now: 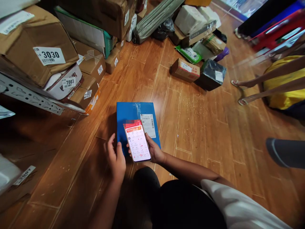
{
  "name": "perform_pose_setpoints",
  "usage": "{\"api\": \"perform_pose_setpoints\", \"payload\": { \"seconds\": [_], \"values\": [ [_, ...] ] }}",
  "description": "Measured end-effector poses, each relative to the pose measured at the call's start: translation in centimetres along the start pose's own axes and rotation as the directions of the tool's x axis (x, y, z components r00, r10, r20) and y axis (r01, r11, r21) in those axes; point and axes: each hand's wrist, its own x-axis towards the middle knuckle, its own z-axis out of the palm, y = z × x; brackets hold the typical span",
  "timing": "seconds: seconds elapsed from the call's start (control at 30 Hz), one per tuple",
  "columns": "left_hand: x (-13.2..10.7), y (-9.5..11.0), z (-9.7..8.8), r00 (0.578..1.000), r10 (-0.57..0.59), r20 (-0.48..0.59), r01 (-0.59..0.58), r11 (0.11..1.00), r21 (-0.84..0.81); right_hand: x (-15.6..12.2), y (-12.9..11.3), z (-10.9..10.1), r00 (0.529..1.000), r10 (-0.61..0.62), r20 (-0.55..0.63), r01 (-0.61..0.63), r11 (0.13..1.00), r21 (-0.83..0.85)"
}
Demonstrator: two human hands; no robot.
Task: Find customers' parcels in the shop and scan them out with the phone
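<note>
A smartphone [138,143] with a lit red-and-white app screen rests in my right hand [154,151], its thumb along the right edge and fingertips showing at the left edge. Beside the phone, my left hand [116,157] is raised with its fingers apart, holding nothing. Below both hands a blue box [126,109] lies on the wooden floor. Clear tape runs over its top, and a white shipping label [148,125] is stuck on its right side. The phone hides part of the box.
Brown cartons [30,41] with number labels crowd a metal shelf [30,93] at the left. Several parcels, among them a red-brown box [185,70] and a black-wrapped box [211,74], lie on the floor ahead. Another person's legs [257,81] stand at the right near a yellow bag [283,86].
</note>
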Motion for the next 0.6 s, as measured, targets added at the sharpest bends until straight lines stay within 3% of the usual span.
{"api": "perform_pose_setpoints", "payload": {
  "seconds": [0.1, 0.2, 0.3, 0.37, 0.47, 0.6],
  "values": [
    [-1.2, -2.8, 0.4, 0.997, 0.06, -0.044, -0.049, 0.978, 0.204, -0.2, -0.9, -0.8, 1.0, -0.029, -0.01, 0.029, 1.0, -0.004],
    [-1.9, -5.0, 1.0, 0.996, -0.084, 0.019, 0.081, 0.985, 0.151, -0.4, -3.0, -2.4, 0.989, -0.134, -0.063, 0.132, 0.991, -0.033],
    [-2.1, -6.1, 1.5, 0.959, -0.267, 0.095, 0.267, 0.964, 0.013, -0.5, -7.0, -5.1, 0.918, -0.362, -0.162, 0.356, 0.932, -0.066],
    [-2.1, -6.4, 1.5, 0.946, -0.305, 0.111, 0.312, 0.948, -0.055, 0.0, -9.9, -7.6, 0.856, -0.47, -0.213, 0.472, 0.881, -0.049],
    [-1.8, -6.9, 1.5, 0.955, -0.283, 0.089, 0.292, 0.951, -0.102, 2.0, -12.5, -11.4, 0.799, -0.494, -0.342, 0.513, 0.857, -0.039],
    [-1.3, -7.9, 1.1, 0.966, -0.251, 0.055, 0.256, 0.96, -0.113, 5.8, -12.1, -14.1, 0.756, -0.494, -0.43, 0.523, 0.85, -0.056]
  ]
}}
